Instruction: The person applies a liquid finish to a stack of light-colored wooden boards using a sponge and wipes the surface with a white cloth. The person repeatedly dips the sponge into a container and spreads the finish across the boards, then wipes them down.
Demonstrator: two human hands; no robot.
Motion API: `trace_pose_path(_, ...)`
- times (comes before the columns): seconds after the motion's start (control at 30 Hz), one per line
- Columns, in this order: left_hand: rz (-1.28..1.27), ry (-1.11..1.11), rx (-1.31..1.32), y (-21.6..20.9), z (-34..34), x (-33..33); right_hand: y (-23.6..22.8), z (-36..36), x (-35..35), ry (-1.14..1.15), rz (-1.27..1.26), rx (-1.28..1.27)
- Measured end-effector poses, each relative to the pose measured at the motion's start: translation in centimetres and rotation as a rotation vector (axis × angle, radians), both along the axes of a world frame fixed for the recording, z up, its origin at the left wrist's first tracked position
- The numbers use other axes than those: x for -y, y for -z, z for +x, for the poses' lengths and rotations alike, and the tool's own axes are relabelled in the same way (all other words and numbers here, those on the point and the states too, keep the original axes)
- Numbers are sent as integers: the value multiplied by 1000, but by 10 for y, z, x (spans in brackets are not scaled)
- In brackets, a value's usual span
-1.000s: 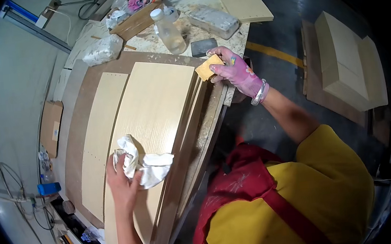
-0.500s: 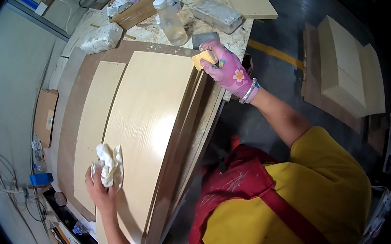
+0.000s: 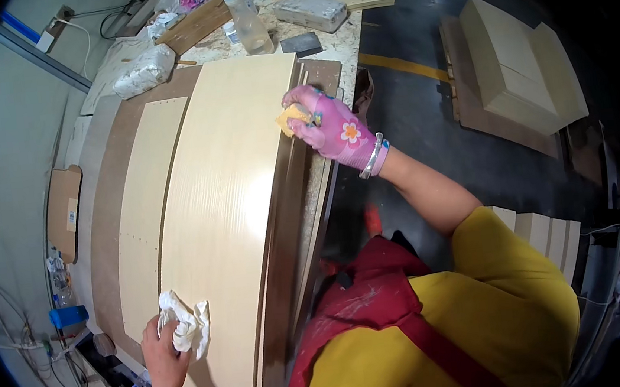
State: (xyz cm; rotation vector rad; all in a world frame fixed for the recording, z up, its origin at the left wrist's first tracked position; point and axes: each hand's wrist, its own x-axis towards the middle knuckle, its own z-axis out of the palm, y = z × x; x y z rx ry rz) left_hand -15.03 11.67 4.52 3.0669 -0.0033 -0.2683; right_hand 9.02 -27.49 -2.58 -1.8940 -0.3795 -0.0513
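A crumpled white cloth is pinched in my bare left hand, over the near left part of a pale wood-grain panel. In a pink flowered glove, my right hand grips a small yellow-orange sponge at the panel's upper right edge. The panel tops a stack whose edges show along its right side. To its left lies a narrower pale panel with small holes along its ends. Whether the cloth touches the panel I cannot tell.
Beyond the panel, the worktable holds a clear bottle, a grey sanding pad, a plastic-wrapped block and a white wrapped bundle. More pale panels are stacked on a pallet at right. A blue box sits at left.
My right hand has brought the sponge from the panel's far corner nearer along its right edge. The left hand with the cloth has come nearer too. The view has shifted slightly.
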Motion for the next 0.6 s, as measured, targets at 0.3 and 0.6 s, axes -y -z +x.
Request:
trace_pose_path(0.3, -138, -46, 52, 30, -29, -28, 9, -54, -33, -129, -35, 166)
trace_pose_path(0.6, -169, 52, 132, 39, -33, -35, 7, -134, -71, -229, -31, 145)
